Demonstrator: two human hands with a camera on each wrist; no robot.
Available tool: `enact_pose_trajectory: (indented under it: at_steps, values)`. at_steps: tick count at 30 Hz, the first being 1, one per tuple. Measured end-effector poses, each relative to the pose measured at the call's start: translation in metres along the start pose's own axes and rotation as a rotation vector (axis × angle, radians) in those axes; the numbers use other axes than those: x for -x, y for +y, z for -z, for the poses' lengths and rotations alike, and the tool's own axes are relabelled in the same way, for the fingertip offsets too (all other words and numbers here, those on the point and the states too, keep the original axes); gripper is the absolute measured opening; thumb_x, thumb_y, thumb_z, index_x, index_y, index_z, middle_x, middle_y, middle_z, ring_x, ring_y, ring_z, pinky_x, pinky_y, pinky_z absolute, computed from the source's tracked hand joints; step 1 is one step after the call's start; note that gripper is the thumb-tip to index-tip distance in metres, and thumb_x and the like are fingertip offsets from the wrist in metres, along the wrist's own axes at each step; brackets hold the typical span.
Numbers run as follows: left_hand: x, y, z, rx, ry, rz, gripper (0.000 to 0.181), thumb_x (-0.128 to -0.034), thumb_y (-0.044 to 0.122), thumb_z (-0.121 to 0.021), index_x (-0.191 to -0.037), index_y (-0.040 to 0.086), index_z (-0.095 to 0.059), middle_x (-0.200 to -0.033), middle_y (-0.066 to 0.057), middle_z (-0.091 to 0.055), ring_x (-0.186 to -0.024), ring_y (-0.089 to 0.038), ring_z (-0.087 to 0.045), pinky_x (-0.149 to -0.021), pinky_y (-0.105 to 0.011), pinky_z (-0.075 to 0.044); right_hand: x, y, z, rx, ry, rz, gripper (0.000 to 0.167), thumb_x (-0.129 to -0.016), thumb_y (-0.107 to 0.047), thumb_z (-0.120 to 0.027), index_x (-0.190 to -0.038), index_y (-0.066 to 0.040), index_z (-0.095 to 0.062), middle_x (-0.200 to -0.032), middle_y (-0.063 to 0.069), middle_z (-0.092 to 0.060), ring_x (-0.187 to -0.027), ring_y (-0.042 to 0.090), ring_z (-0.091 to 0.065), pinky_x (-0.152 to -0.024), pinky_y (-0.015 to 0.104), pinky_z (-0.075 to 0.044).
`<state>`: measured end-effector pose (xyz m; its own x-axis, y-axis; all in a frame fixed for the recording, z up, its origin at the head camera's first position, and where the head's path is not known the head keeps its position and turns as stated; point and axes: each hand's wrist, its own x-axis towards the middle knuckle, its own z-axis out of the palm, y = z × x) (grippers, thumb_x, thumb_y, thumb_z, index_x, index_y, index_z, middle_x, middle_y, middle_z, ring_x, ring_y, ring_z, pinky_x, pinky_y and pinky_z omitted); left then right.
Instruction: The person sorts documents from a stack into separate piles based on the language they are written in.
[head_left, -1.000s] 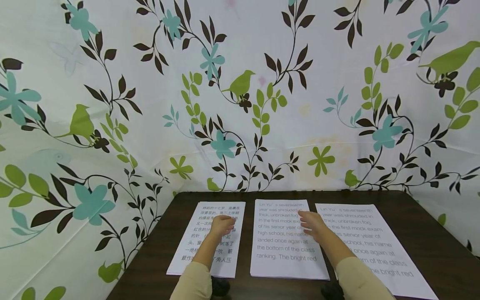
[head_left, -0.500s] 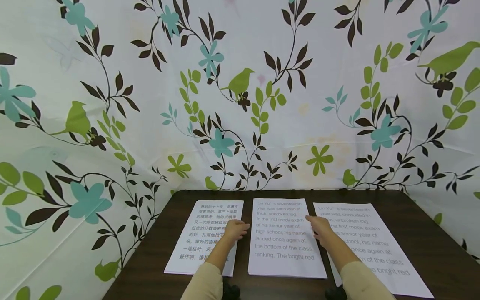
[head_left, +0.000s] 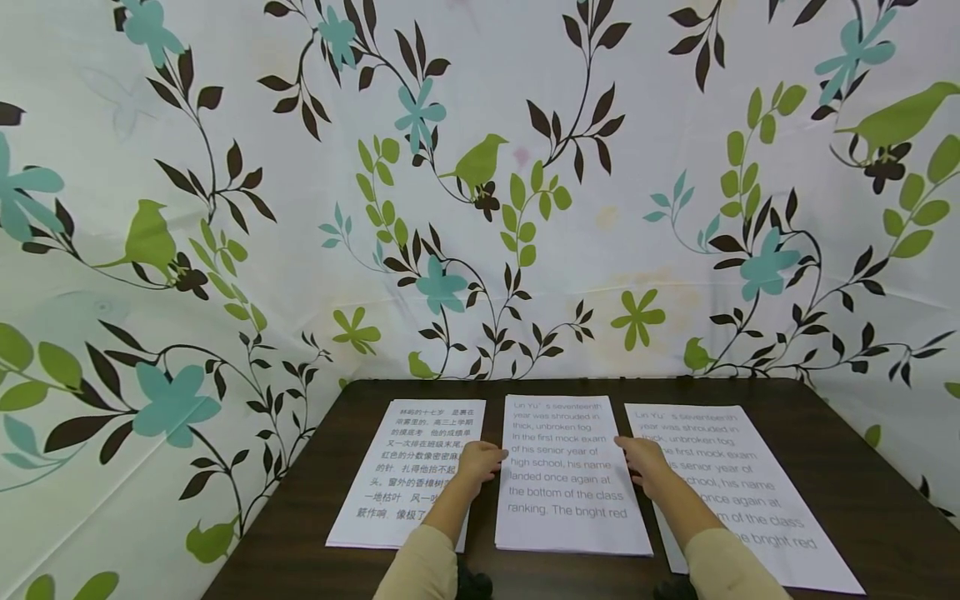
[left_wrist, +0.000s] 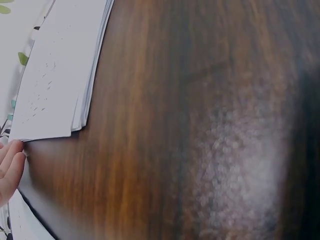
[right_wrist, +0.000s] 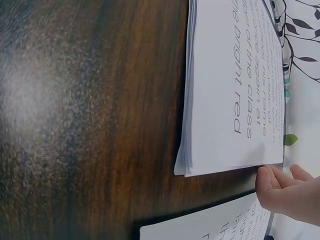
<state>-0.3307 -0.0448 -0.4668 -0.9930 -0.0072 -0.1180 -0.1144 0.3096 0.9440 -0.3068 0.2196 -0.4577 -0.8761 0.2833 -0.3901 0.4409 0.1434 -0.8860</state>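
The middle stack of printed paper [head_left: 564, 533] lies flat on the table, with English text on its top sheet. My left hand [head_left: 480, 461] touches its left edge with the fingertips, over the right side of the left stack [head_left: 375, 521]. On the opposite side, my right hand [head_left: 647, 467] has its fingertips at the right edge. In the right wrist view, fingers of the right hand [right_wrist: 285, 192] meet the rim of the paper stack [right_wrist: 215, 100], whose lower sheets stick out slightly. The left wrist view shows only fingers [left_wrist: 11, 167] at a corner of the paper [left_wrist: 60, 85].
A third stack [head_left: 795, 558], also printed in English, lies to the right, partly under my right forearm. The left stack carries Chinese text. Dark brown wood forms the table [head_left: 285, 525]. Behind it hangs a white cloth [head_left: 517, 325] patterned with leaves and birds.
My left hand has moved right from over the left stack to the middle stack's left edge. My right hand has shifted slightly right and down to its right edge. The stacks stay in place.
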Motion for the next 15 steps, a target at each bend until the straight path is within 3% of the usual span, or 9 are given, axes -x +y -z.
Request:
enact_pose_trajectory:
  at_steps: [5,15]
  values:
    - [0.0,0.001,-0.001,-0.008,-0.001,-0.003,0.03,-0.076,0.01,-0.061,-0.095,-0.013,-0.055,-0.086,-0.016,-0.057,-0.078,-0.028,-0.058,-0.066,-0.037,-0.047,-0.019,0.01,-0.002,0.036,0.048,-0.02,0.057,-0.085,-0.032,-0.045,-0.124,0.008,-0.032,-0.12,0.027,-0.037,-0.108,0.038,-0.038,-0.077,0.044,-0.039]
    - [0.001,0.008,-0.002,-0.011,0.02,-0.025,0.027,-0.0778,0.012,-0.058,-0.094,-0.01,-0.058,-0.083,-0.013,-0.058,-0.076,-0.025,-0.057,-0.064,-0.036,-0.047,-0.062,0.034,-0.001,0.131,0.072,0.028,0.058,-0.085,-0.041,-0.043,-0.122,0.003,-0.038,-0.117,0.023,-0.041,-0.101,0.033,-0.041,-0.072,0.041,-0.037]
